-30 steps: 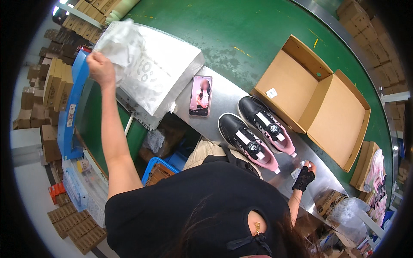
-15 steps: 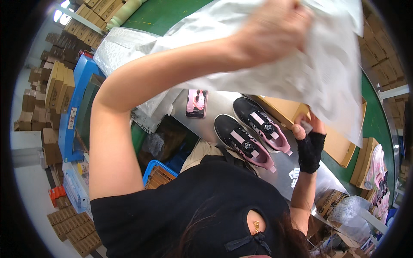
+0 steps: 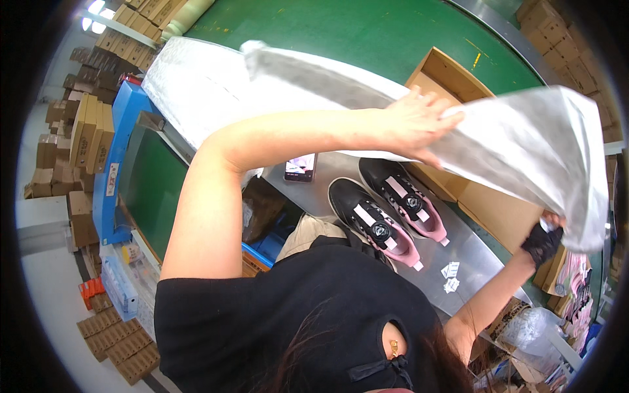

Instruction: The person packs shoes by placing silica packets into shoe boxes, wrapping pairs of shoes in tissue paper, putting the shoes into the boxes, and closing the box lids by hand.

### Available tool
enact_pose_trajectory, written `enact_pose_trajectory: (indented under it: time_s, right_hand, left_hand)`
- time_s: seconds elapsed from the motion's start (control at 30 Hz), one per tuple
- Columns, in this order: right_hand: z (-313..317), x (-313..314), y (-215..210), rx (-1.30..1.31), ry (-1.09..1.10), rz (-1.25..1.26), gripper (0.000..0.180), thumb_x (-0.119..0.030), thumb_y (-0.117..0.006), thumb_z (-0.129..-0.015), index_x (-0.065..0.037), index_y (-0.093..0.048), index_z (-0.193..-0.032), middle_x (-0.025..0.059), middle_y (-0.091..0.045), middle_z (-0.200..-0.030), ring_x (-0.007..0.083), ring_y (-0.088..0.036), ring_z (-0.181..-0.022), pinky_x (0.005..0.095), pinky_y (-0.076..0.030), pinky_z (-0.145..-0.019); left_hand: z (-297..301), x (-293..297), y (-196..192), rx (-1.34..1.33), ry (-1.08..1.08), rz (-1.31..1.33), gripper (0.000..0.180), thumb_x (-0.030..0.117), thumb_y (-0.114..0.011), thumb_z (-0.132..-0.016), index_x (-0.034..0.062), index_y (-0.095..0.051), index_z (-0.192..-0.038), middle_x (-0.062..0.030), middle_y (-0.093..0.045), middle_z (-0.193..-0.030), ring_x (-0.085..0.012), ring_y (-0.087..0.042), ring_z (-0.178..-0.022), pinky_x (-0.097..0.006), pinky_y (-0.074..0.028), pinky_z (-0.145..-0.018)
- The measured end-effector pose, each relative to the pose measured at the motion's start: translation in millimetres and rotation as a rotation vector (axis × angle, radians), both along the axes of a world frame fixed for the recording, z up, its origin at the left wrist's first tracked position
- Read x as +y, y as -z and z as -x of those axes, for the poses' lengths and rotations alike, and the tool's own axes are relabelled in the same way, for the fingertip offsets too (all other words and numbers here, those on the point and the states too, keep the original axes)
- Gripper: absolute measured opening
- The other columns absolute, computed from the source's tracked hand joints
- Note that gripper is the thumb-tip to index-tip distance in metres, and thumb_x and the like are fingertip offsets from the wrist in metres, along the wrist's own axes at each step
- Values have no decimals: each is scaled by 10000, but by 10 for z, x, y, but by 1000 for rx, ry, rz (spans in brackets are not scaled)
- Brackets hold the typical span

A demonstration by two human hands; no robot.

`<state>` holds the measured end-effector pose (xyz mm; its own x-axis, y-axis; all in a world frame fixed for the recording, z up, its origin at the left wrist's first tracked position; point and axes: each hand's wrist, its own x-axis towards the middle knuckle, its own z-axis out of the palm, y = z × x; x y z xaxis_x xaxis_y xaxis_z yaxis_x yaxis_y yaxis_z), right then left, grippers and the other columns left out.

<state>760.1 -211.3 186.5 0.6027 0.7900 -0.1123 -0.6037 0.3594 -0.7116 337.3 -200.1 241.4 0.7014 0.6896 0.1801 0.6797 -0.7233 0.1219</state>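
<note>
A thin white wrapping sheet (image 3: 524,141) is stretched in the air over the open cardboard shoe box (image 3: 495,213), hiding part of it. My left hand (image 3: 419,124) reaches across with its fingers spread against the sheet. At the sheet's right end my right hand (image 3: 545,239), in a black fingerless glove, is closed on its lower edge; the fingertips are partly hidden. Below the sheet, a pair of black and pink shoes, a left shoe (image 3: 367,219) and a right shoe (image 3: 403,196), stand side by side on the metal tabletop (image 3: 452,239).
A phone (image 3: 300,168) lies left of the shoes. Small white labels (image 3: 450,276) are on the metal near my right forearm. More white sheets (image 3: 203,82) lie at the far left, beside a blue frame (image 3: 111,170). Cardboard boxes and a clear plastic bag (image 3: 531,327) crowd the lower right.
The wrapping sheet has come down and stretched to the right, uncovering the green surface behind. My left hand has lowered and opened; my right hand has moved right, to the sheet's end.
</note>
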Motion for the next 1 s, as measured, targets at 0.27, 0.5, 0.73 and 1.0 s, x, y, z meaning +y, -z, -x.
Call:
enact_pose_trajectory:
  time_s: [0.27, 0.5, 0.73, 1.0]
  right_hand:
    - [-1459, -537, 371, -517, 563, 336, 192, -241, -489, -825, -51, -463, -821, 60, -465, -650, 171, -408, -562, 256, -363, -521]
    - [-2006, -1044, 937, -354, 445, 588, 276, -326, -460, -838, -51, -445, -852, 74, -463, -667, 189, -400, -569, 274, -363, -520]
    - [-385, -1433, 630, -318, 27, 553, 490, -476, -602, -747, -67, -464, -979, 18, -431, -653, 103, -381, -482, 205, -364, -469]
    - [2178, -1792, 423, -2049, -989, -205, 163, -144, -622, -637, -48, -581, -764, 79, -564, -810, 250, -501, -741, 359, -392, -688]
  left_hand:
    - [774, 211, 737, 228, -372, 88, 823, 563, -580, -675, 142, -279, -1315, -219, -322, -1278, -370, -292, -1199, -563, -224, -945]
    - [1424, 514, 1412, -370, -1039, 560, 1077, 695, -565, -596, -94, -255, -1260, -273, -411, -1192, -368, -455, -1074, -522, -365, -876]
    - [1219, 417, 1446, -1244, -980, 1388, 742, 427, -707, -654, -30, -430, -1169, -173, -478, -1134, -269, -497, -1021, -480, -460, -757]
    - [910, 422, 1358, -1349, -687, 1483, 490, 210, -685, -719, 4, -472, -1109, -119, -549, -1042, -241, -565, -893, -422, -476, -740]
